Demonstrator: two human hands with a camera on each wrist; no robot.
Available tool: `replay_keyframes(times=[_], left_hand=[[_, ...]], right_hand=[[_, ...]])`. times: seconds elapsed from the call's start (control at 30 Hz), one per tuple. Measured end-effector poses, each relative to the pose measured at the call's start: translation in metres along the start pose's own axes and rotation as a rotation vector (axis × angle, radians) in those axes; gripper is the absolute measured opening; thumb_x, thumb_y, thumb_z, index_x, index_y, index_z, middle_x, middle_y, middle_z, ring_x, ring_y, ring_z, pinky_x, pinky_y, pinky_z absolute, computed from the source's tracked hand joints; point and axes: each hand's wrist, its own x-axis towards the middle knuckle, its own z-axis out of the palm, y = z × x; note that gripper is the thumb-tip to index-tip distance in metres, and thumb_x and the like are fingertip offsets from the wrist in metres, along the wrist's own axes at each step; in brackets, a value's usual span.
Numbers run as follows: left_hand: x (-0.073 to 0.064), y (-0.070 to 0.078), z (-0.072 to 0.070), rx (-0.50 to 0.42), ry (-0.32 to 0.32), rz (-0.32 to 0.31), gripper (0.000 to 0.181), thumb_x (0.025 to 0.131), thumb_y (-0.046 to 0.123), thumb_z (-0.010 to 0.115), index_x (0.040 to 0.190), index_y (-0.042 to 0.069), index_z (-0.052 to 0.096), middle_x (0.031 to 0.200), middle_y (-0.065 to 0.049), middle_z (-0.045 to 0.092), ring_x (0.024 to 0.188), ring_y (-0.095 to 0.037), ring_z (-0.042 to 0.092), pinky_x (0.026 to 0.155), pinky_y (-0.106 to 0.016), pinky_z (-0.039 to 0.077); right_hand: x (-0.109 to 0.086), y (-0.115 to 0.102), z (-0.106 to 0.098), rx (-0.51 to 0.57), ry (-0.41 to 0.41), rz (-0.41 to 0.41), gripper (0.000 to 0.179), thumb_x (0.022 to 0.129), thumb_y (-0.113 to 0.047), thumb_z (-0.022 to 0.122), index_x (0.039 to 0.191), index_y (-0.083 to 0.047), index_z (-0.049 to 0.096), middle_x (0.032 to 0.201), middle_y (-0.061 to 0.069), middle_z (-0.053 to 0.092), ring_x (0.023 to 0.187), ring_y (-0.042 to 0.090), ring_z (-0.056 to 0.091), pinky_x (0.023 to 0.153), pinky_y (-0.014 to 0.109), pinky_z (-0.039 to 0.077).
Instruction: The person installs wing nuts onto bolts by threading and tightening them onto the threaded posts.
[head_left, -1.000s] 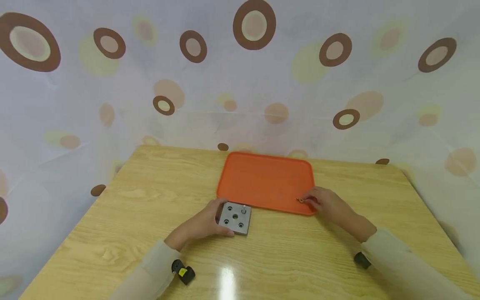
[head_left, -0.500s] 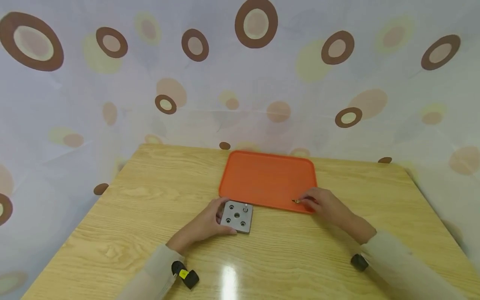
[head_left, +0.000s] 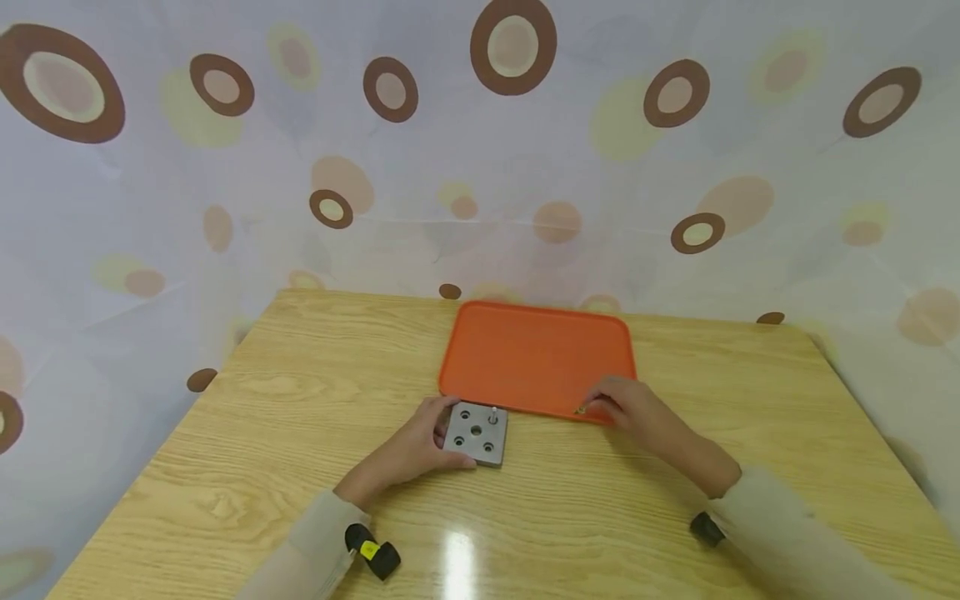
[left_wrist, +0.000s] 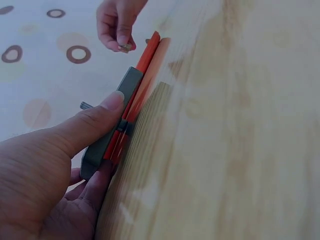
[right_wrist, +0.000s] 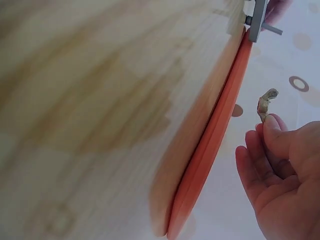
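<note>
A square grey metal plate (head_left: pixel 477 452) with several holes is in the head view, just in front of the orange tray. From its far right corner a thin metal pin (head_left: pixel 494 414) sticks up. My left hand (head_left: pixel 412 450) grips the plate from the left, thumb at the near edge and fingers round the far edge. A dark peg (left_wrist: pixel 122 125) shows under the plate in the left wrist view. My right hand (head_left: pixel 633 408) pinches a small, bent, brass-coloured piece (right_wrist: pixel 264 106) between thumb and fingertips, over the tray's near right part.
The shallow orange tray (head_left: pixel 536 354) with a raised rim lies at the back of the wooden table (head_left: pixel 585 517). Behind stands a spotted cloth wall (head_left: pixel 450 150). Black devices sit at the left wrist (head_left: pixel 372 552) and right wrist (head_left: pixel 707 529).
My right hand has moved left along the tray's near side, carrying the brass-coloured piece closer to the plate. The left hand keeps its grip, and the view has shifted slightly.
</note>
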Motion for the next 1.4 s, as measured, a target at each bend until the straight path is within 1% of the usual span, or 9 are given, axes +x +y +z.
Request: replay_keyframes(times=[0.1,0.23,0.4,0.47,0.7,0.87,1.1,1.4], left_hand=[[0.001,0.000,0.001,0.006,-0.002,-0.007,0.098,0.069,0.044,0.080,0.144,0.011,0.026,0.120,-0.005,0.036,0.090,-0.015,0.048,0.076,-0.027,0.045],[0.001,0.000,0.001,0.017,-0.001,-0.012,0.099,0.068,0.045,0.080,0.144,0.011,0.027,0.119,-0.004,0.037,0.090,-0.014,0.047,0.076,-0.027,0.045],[0.002,0.000,0.001,0.014,-0.004,-0.013,0.098,0.069,0.045,0.080,0.144,0.012,0.027,0.115,-0.004,0.038,0.089,-0.014,0.048,0.075,-0.027,0.046],[0.002,0.000,0.000,0.009,-0.004,-0.012,0.098,0.069,0.045,0.080,0.144,0.012,0.027,0.114,-0.004,0.039,0.088,-0.015,0.048,0.074,-0.027,0.046],[0.002,0.000,0.001,0.012,-0.003,-0.005,0.098,0.069,0.045,0.079,0.144,0.011,0.027,0.113,-0.003,0.039,0.089,-0.014,0.048,0.074,-0.026,0.046],[0.002,0.000,0.000,0.016,-0.003,0.000,0.097,0.069,0.045,0.079,0.144,0.012,0.028,0.113,-0.003,0.040,0.088,-0.014,0.048,0.074,-0.026,0.046],[0.002,-0.001,0.001,0.023,-0.003,0.005,0.096,0.069,0.046,0.079,0.143,0.013,0.029,0.111,-0.002,0.040,0.087,-0.014,0.047,0.073,-0.026,0.045],[0.001,0.001,0.001,0.015,0.002,0.005,0.094,0.070,0.045,0.079,0.143,0.012,0.029,0.114,-0.003,0.040,0.087,-0.015,0.047,0.072,-0.026,0.044]], right_hand=[[0.006,-0.006,0.003,0.001,-0.016,0.015,0.012,0.084,0.001,0.064,0.091,-0.009,0.065,0.087,-0.001,0.065,0.081,0.013,0.061,0.070,0.029,0.050],[0.016,-0.017,0.006,0.009,-0.058,0.045,0.011,0.087,-0.002,0.062,0.093,-0.010,0.067,0.089,-0.002,0.066,0.084,0.015,0.062,0.071,0.031,0.050],[0.029,-0.030,0.008,0.027,-0.107,0.094,0.012,0.089,-0.005,0.061,0.096,-0.012,0.067,0.092,-0.005,0.066,0.086,0.011,0.062,0.071,0.027,0.050],[0.034,-0.035,0.009,0.020,-0.112,0.098,0.012,0.090,-0.007,0.061,0.097,-0.014,0.067,0.093,-0.006,0.065,0.087,0.009,0.061,0.072,0.027,0.050],[0.051,-0.050,0.016,0.001,-0.111,0.056,0.011,0.090,-0.012,0.061,0.099,-0.016,0.067,0.094,-0.008,0.064,0.087,0.007,0.060,0.073,0.027,0.049],[0.060,-0.053,0.023,0.023,-0.142,0.021,0.011,0.091,-0.010,0.060,0.099,-0.015,0.067,0.094,-0.008,0.064,0.088,0.006,0.059,0.076,0.026,0.048],[0.068,-0.054,0.033,0.034,-0.126,-0.009,0.010,0.090,-0.011,0.062,0.098,-0.015,0.066,0.092,-0.009,0.063,0.087,0.004,0.058,0.077,0.024,0.048],[0.077,-0.060,0.044,0.039,-0.120,-0.002,0.010,0.089,-0.011,0.063,0.096,-0.015,0.067,0.092,-0.009,0.064,0.086,0.004,0.057,0.076,0.023,0.048]])
